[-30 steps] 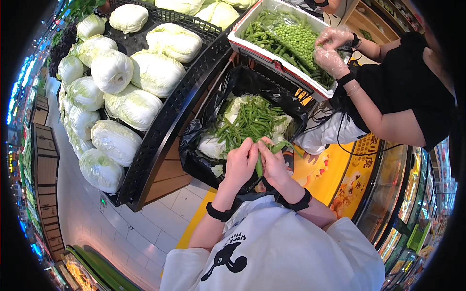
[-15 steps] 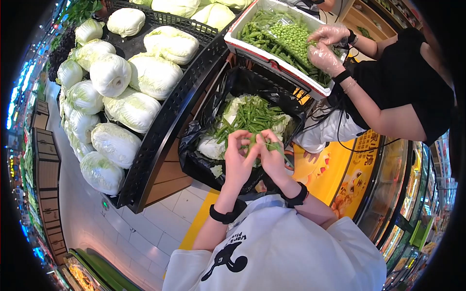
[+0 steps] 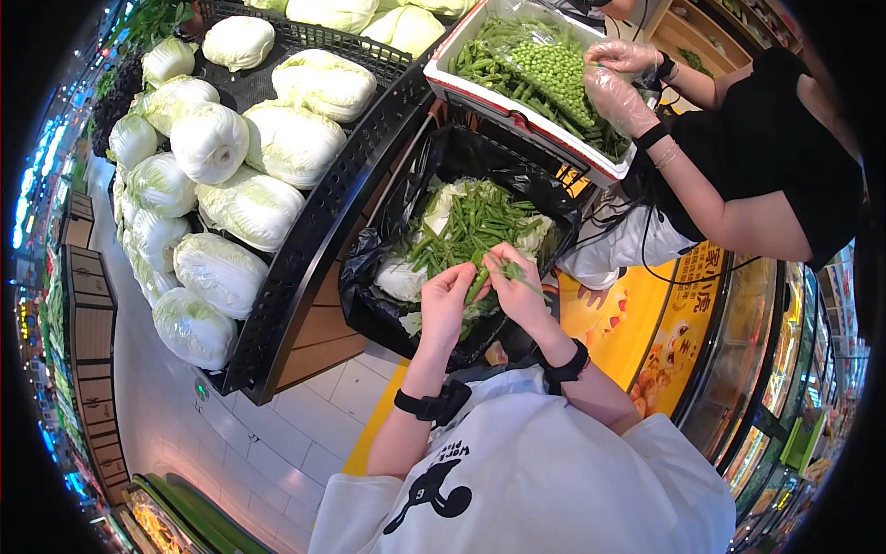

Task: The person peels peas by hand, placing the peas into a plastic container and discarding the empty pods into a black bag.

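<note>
Over a bin lined with a black bag [image 3: 365, 268], my two hands are close together. A green pea pod [image 3: 477, 282] stands between them, pinched at its upper end by my left hand [image 3: 447, 297]. My right hand [image 3: 517, 288] is closed on the pod's other side, with a thin green strand trailing over its fingers. Whether that strand is part of the pod cannot be made out. Below, the bin holds empty-looking green pods [image 3: 475, 217] on pale cabbage leaves [image 3: 401, 279].
At the upper right a white foam box [image 3: 517, 113] holds pods and a bag of shelled peas [image 3: 554, 78]. A co-worker's gloved hands [image 3: 620, 100] are at its edge. Cabbages [image 3: 221, 272] fill a black slatted display [image 3: 309, 222] on the left.
My hands have drawn slightly apart, and the pod between them now shows more clearly. The co-worker's gloved hands have shifted a little at the foam box.
</note>
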